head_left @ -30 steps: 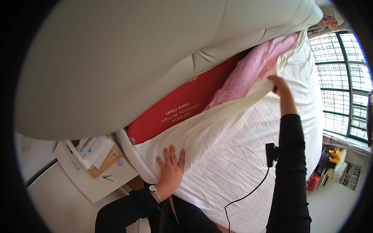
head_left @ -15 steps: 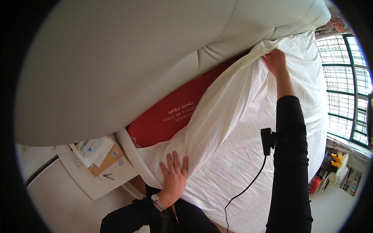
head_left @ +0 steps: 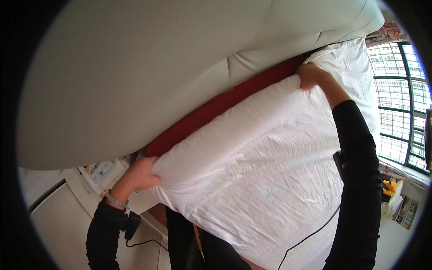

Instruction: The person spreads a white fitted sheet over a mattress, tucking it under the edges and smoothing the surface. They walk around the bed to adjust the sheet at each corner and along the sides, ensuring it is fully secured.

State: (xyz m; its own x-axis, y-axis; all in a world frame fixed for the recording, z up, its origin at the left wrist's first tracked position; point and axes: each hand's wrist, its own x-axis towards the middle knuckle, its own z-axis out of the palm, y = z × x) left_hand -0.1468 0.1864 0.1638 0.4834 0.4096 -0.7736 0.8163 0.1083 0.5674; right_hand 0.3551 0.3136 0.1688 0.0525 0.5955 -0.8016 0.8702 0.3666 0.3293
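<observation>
A white bed sheet [head_left: 265,162] covers most of the mattress, wrinkled over its top. Along the headboard side its edge is pulled over the red mattress [head_left: 202,112], which shows as a narrow strip. At the near left corner my left hand [head_left: 143,173] is closed on the sheet, its fingertips partly hidden. My right hand [head_left: 310,75] grips the same edge farther along, close to the headboard. Between the two hands the sheet's edge is stretched fairly straight. Small black devices with cables are strapped to both my forearms.
A large pale padded headboard [head_left: 135,81] rises right beside the bed. On the left, a white cabinet [head_left: 90,211] carries papers [head_left: 105,173]. A barred window [head_left: 402,99] is at the right, with shelf items [head_left: 391,193] below it.
My left hand has gone from lying flat on the sheet to gripping its corner, farther left. The sheet's edge now covers more of the red mattress. My right hand has shifted slightly down and left.
</observation>
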